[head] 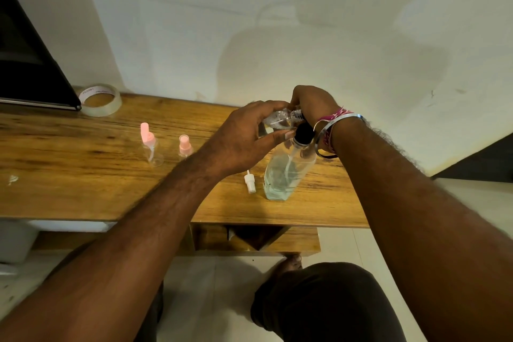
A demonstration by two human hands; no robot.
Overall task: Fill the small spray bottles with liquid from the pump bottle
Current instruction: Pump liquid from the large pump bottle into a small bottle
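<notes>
A clear pump bottle (283,172) with a black collar stands on the wooden table (83,175), partly filled with clear liquid. My left hand (244,139) holds a small clear spray bottle (277,119), uncapped and tipped on its side, at the pump's top. My right hand (311,104) rests over the pump head, which it hides. The small bottle's white spray cap (249,182) lies on the table left of the pump bottle. Two small spray bottles with pink tops stand further left, a taller one (151,147) and a shorter one (185,147).
A roll of clear tape (101,99) sits at the table's back left beside a dark laptop or screen (30,69). The white wall runs close behind the table. The table's front edge is near my knee (319,300). My right wrist bears a metal bangle and threads.
</notes>
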